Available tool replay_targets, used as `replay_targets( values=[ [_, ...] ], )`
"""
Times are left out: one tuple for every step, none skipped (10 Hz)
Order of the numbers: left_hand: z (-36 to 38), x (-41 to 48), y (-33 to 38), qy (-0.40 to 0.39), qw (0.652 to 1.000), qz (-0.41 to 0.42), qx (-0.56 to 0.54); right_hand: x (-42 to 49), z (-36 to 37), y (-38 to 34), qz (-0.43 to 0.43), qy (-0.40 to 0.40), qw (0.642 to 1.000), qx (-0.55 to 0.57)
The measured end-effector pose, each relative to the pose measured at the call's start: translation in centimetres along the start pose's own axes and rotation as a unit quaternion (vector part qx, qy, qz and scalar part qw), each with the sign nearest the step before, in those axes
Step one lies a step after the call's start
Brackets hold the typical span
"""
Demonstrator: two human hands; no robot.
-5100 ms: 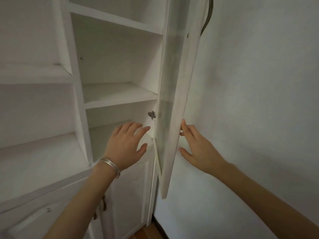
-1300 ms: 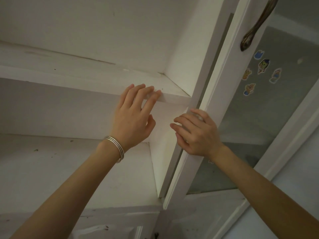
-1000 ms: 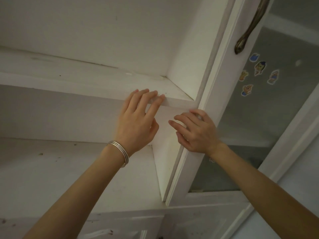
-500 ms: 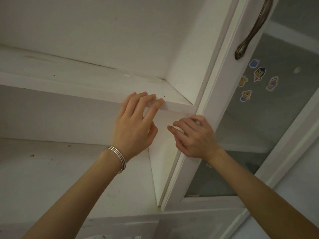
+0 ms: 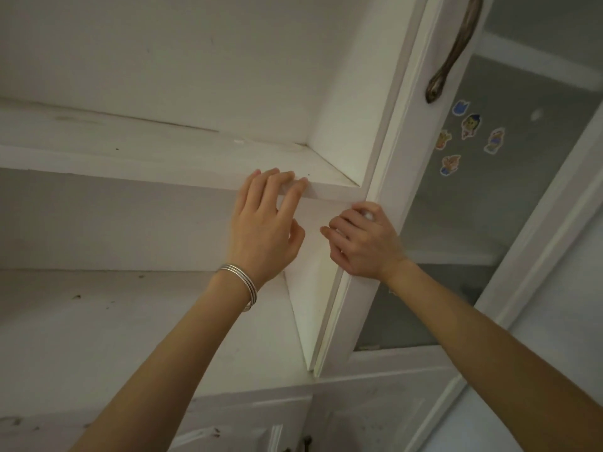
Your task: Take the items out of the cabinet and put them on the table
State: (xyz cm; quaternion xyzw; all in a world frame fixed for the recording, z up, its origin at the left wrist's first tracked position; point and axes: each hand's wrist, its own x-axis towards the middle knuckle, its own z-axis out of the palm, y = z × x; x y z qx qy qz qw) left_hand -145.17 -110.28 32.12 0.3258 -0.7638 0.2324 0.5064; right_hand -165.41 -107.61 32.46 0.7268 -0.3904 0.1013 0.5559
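Observation:
The white cabinet has two bare shelves in view, an upper shelf (image 5: 146, 161) and a lower shelf (image 5: 98, 321); I see no items on them. My left hand (image 5: 264, 230), with thin silver bangles on its wrist, is open and its fingertips rest on the upper shelf's front edge. Just to its right, my right hand (image 5: 365, 246) has its fingers curled around the inner edge of the glass cabinet door (image 5: 394, 141). The door stands nearly flush with the cabinet side.
A dark metal handle (image 5: 456, 50) hangs on the door frame at the top right. Several small cartoon stickers (image 5: 470, 125) sit on the frosted glass pane (image 5: 473, 223). Lower cabinet doors (image 5: 375, 415) show along the bottom edge.
Five seconds ago the door stood wide open; now it lies almost against the cabinet. Over the last second both hands have barely moved, and the view has shifted slightly.

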Motion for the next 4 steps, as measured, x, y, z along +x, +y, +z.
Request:
replay_targets(
  values=[
    [-0.6,0.1,-0.2,-0.021,1.0,0.002,-0.001,0.1,-1.1,-0.1,-0.008,-0.061,0.998,0.014],
    [-1.4,0.3,-0.4,-0.054,0.998,0.012,-0.003,-0.2,-3.0,0.0,-0.015,-0.108,0.993,0.048],
    [-1.8,0.4,-0.8,-0.079,0.996,0.033,-0.004,-1.2,-5.0,-0.1,0.01,-0.118,0.991,0.069],
    [-2.6,0.3,-0.9,-0.108,0.993,0.037,-0.014,-2.5,-6.3,-0.4,0.044,-0.127,0.99,0.052]
  ],
)
